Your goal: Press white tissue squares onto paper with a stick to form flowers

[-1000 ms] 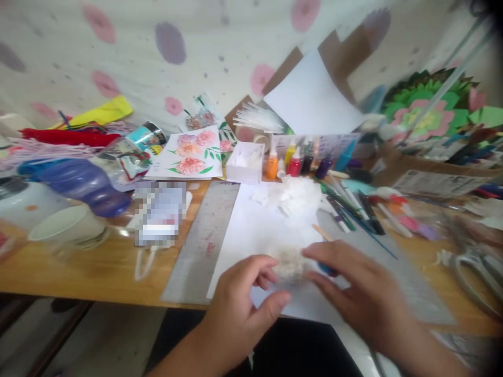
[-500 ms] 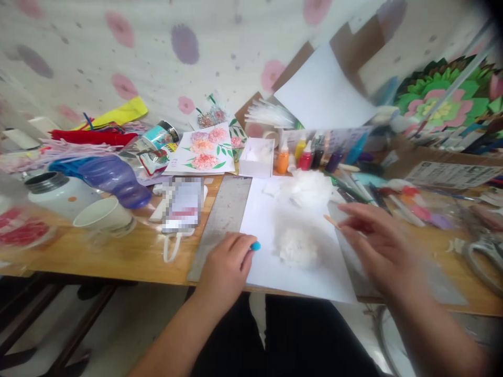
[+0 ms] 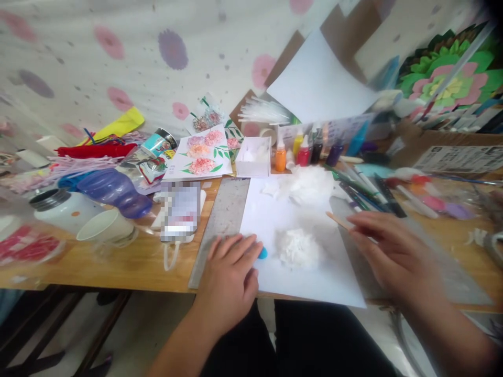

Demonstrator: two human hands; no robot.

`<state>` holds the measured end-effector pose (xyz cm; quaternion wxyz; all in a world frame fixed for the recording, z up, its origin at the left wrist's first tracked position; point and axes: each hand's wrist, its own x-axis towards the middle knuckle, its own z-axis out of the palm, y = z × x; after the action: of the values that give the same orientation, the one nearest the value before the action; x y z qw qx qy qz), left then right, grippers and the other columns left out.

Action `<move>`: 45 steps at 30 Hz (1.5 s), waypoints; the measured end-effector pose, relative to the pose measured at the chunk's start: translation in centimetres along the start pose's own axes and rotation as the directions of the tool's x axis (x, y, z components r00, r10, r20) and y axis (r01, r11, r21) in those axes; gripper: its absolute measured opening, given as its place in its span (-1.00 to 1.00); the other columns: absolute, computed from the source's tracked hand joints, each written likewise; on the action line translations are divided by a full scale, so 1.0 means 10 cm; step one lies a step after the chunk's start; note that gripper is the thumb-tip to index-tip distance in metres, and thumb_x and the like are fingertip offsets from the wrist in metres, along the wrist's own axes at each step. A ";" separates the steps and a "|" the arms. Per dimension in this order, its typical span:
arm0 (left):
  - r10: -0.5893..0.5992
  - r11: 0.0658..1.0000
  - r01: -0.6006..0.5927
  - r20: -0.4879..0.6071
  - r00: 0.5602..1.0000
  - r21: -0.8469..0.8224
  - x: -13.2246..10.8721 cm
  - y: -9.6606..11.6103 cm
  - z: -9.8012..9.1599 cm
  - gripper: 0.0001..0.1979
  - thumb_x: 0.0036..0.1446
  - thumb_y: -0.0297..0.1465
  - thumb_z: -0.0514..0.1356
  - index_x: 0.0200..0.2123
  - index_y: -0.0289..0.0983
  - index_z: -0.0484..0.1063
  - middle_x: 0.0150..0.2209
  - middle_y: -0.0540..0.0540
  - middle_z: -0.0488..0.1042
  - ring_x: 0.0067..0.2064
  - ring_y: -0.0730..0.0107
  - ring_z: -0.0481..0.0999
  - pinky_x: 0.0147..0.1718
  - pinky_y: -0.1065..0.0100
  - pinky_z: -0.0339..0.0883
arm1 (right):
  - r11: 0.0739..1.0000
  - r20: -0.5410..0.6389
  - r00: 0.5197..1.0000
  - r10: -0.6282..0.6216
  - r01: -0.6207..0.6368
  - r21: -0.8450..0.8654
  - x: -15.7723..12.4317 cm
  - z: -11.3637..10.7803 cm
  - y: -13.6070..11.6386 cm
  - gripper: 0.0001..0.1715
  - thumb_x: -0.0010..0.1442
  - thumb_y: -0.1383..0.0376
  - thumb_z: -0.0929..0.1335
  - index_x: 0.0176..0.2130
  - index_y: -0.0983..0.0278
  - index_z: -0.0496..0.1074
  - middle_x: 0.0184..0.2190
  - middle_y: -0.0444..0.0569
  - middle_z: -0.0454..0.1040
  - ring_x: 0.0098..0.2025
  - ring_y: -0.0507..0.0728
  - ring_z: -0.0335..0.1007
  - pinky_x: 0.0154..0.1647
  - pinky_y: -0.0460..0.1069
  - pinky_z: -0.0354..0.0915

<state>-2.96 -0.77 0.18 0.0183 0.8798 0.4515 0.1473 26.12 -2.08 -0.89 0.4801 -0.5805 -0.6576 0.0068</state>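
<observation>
My left hand (image 3: 231, 277) lies flat at the left edge of a white paper sheet (image 3: 275, 288), fingers stretched out. A small blue rounded piece (image 3: 263, 253) shows at its fingertips, partly covered, so its kind is unclear. My right hand (image 3: 393, 251) is closed in a pinch on a flat wooden stick (image 3: 337, 220), its tip pointing left over the sheet's right edge. Between the hands sits a fluffy white clump (image 3: 299, 248) on the paper. Behind it rests a larger white wad (image 3: 310, 184), like cotton or tissue.
Paint bottles (image 3: 280, 157) and a small white box (image 3: 253, 157) stand at the back. Pens (image 3: 363, 188) lie to the right. On the left are a phone (image 3: 181, 212), a paper cup (image 3: 106, 226) and a white jar (image 3: 65, 207). A flower picture (image 3: 200, 153) leans behind.
My left hand has loosened from a curled grip around the blue piece and now lies flatter, fingers extended. My right hand still pinches the stick. The view has shifted slightly.
</observation>
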 end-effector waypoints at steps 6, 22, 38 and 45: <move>-0.047 0.998 0.051 0.083 0.995 -0.048 -0.08 -0.06 -0.05 -0.36 0.23 -0.30 0.06 0.34 -0.21 -0.07 0.28 -0.18 0.19 0.28 0.02 0.17 0.24 -0.17 -0.04 | 0.996 -0.045 0.996 0.076 -0.074 0.050 -0.02 -0.03 0.05 -0.83 0.20 0.25 0.33 -0.18 0.12 0.49 -0.20 -0.02 0.50 -0.11 0.20 0.45 -0.20 0.10 0.44; -0.050 0.998 0.043 0.221 0.974 0.035 -0.06 -0.04 -0.06 -0.34 0.15 0.00 0.11 0.28 0.03 0.08 0.34 -0.18 0.05 0.31 -0.29 0.03 0.08 -0.49 -0.20 | 0.898 0.261 0.962 -0.077 0.180 -0.402 0.01 0.05 0.28 -0.61 0.22 0.20 0.27 -0.02 0.28 0.48 -0.15 0.13 0.48 -0.12 0.30 0.39 -0.10 0.20 0.35; 0.122 0.991 -0.122 0.000 0.993 -0.057 0.33 0.40 0.04 -0.67 0.14 -0.33 0.17 0.00 -0.14 0.39 0.24 -0.21 0.21 0.27 -0.15 0.06 0.14 -0.37 -0.28 | 0.932 0.418 0.872 0.254 -0.105 -0.348 0.39 -0.03 0.24 -0.89 -0.06 0.41 0.35 -0.48 0.20 0.46 -0.59 -0.14 0.44 -0.58 0.04 0.26 -0.56 -0.06 0.07; 0.124 0.987 -0.122 0.013 0.992 -0.108 0.30 0.35 0.10 -0.65 0.16 -0.33 0.16 0.04 -0.06 0.38 0.24 -0.14 0.20 0.28 -0.07 0.06 0.17 -0.30 -0.23 | 0.883 0.259 0.906 0.334 -0.397 0.250 0.29 -0.13 0.15 -0.90 0.09 0.24 0.35 -0.43 0.21 0.37 -0.63 -0.19 0.29 -0.61 0.00 0.19 -0.64 -0.09 0.10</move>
<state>1.77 -0.35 0.56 0.0604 0.9052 0.3875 0.1637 28.48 -0.06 0.79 0.4800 -0.6119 -0.5737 0.2568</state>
